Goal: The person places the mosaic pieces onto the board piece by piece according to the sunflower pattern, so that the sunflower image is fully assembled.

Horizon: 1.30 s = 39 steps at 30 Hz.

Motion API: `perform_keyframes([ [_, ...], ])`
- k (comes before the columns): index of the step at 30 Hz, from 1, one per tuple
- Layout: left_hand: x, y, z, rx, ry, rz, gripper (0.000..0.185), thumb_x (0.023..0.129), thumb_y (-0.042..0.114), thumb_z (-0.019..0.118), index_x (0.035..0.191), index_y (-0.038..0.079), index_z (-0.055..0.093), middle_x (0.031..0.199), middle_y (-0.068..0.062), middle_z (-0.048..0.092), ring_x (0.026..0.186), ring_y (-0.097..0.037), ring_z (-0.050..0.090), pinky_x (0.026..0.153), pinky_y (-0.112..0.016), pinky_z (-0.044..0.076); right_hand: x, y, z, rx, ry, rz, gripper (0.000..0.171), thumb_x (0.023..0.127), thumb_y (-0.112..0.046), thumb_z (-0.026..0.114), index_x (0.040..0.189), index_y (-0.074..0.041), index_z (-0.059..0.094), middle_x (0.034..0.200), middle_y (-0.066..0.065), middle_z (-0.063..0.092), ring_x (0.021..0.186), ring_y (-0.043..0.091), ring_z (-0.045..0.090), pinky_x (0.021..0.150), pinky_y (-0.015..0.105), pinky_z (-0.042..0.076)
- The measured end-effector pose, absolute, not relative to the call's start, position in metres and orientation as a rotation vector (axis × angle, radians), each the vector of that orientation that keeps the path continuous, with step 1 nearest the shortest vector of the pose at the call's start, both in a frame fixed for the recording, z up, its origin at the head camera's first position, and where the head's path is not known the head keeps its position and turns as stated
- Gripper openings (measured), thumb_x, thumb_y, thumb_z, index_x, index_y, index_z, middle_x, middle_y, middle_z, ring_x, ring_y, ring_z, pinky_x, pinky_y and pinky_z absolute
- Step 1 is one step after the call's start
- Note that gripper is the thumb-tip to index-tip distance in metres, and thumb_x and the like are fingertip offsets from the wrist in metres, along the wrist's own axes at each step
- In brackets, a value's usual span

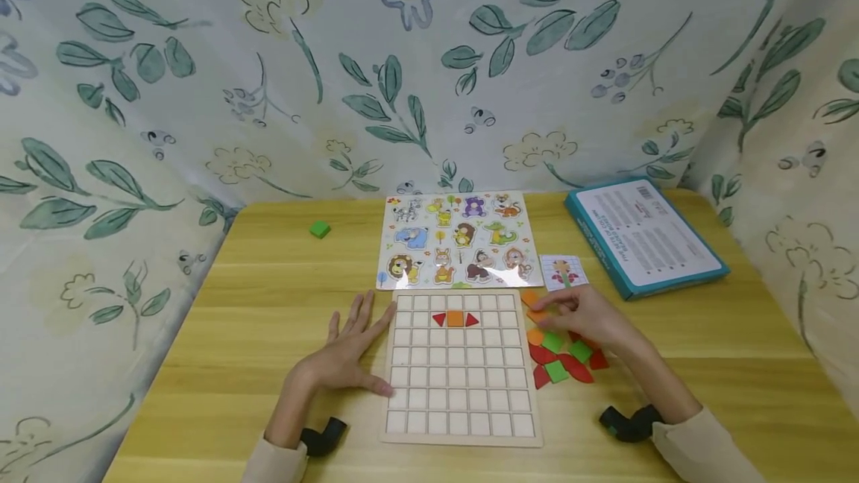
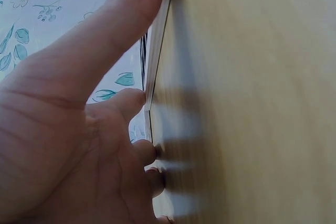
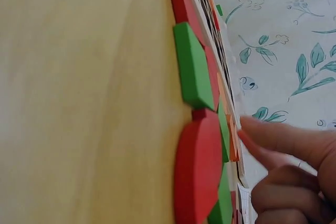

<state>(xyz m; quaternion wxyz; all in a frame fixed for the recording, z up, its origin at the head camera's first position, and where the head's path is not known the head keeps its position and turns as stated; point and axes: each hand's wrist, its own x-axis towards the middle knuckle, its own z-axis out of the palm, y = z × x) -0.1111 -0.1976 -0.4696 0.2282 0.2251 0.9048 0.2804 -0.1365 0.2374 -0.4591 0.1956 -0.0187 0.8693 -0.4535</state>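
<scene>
A: Nearest the camera, the white grid board (image 1: 459, 367) is seen at the near edge of the worktop (image 1: 221, 334), with the left hand (image 1: 349, 352) laid flat beside its left side, fingers spread and straight, the thumb resting against the board's edge.

B: And the right hand (image 1: 587, 319)?

A: It is held over the loose coloured pieces (image 1: 560, 356) just right of the board. Its fingertips are pressed onto an orange piece (image 1: 537, 314) near the board's far right corner; whether that piece is truly pinched cannot be told. Two red triangles and an orange square (image 1: 455, 318) are already seated in the second row of the grid.

B: What might go wrong?

A: The board could be nudged if the bracing thumb slips, and the seated pieces unsettled. The orange piece could also be dragged into its neighbours, since the pile is packed tight.

B: Do the wrist views add anything?

A: The right wrist view shows the thickness of the stacked pieces, a green one (image 3: 191, 66) overlapping red. The left wrist view shows the thumb (image 2: 105, 35) along the board's rim. Only the head view shows the animal puzzle (image 1: 459, 238), the pattern card (image 1: 562, 271), the blue box (image 1: 640, 233) towards the far right corner and a stray green block (image 1: 320, 229) towards the far left.
</scene>
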Motion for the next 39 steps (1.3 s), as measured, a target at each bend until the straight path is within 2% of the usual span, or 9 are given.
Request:
perform_keyframes([
  [5,-0.111,-0.198,-0.47,0.639,2.492,0.81,0.133,0.069,0.056,0.09,0.167,0.02,0.007,0.17,-0.022,-0.025,0.157,-0.044,-0.026,0.118,-0.073,-0.023,-0.136,0.238,-0.46,0.081,2.468,-1.279,0.041,0.087,-0.032,0.085,0.116,-0.005,0.077,0.061,-0.002,0.035,0.059,0.016,0.037,0.051,0.026,0.026],
  [13,-0.11,-0.196,-0.468,0.601,2.49,0.745,0.131,0.072,0.051,0.09,0.168,0.021,0.006,0.17,-0.021,-0.027,0.157,-0.043,-0.027,0.119,-0.073,-0.021,-0.135,0.233,-0.462,0.137,2.422,-1.335,0.048,0.083,-0.029,0.089,0.119,-0.002,0.074,0.062,-0.002,0.035,0.059,0.017,0.038,0.051,0.028,0.027],
  [18,-0.109,-0.196,-0.468,0.596,2.49,0.746,0.131,0.072,0.051,0.09,0.168,0.022,0.006,0.17,-0.02,-0.027,0.157,-0.043,-0.027,0.119,-0.072,-0.021,-0.135,0.231,-0.464,0.153,2.402,-1.343,0.047,0.08,-0.028,0.091,0.116,-0.003,0.075,0.061,-0.003,0.036,0.055,0.015,0.038,0.05,0.027,0.029],
  [26,-0.111,-0.196,-0.468,0.601,2.499,0.737,0.131,0.072,0.052,0.09,0.168,0.023,0.006,0.17,-0.019,-0.026,0.157,-0.042,-0.027,0.119,-0.073,-0.021,-0.135,0.231,-0.463,0.145,2.376,-1.332,0.044,0.082,-0.026,0.089,0.116,-0.003,0.073,0.061,-0.002,0.036,0.056,0.017,0.04,0.054,0.028,0.032],
  [32,-0.111,-0.196,-0.466,0.597,2.491,0.745,0.131,0.072,0.051,0.09,0.168,0.022,0.006,0.17,-0.019,-0.027,0.157,-0.042,-0.027,0.119,-0.073,-0.021,-0.136,0.236,-0.46,0.075,2.412,-1.261,0.039,0.086,-0.024,0.086,0.118,-0.004,0.075,0.064,-0.001,0.034,0.061,0.017,0.037,0.053,0.028,0.028],
  [39,-0.111,-0.196,-0.467,0.592,2.489,0.747,0.131,0.072,0.051,0.09,0.168,0.022,0.006,0.17,-0.019,-0.027,0.157,-0.043,-0.027,0.119,-0.073,-0.021,-0.138,0.241,-0.459,0.035,2.422,-1.197,0.041,0.084,-0.026,0.087,0.118,-0.006,0.075,0.064,-0.001,0.033,0.061,0.017,0.035,0.053,0.028,0.026],
])
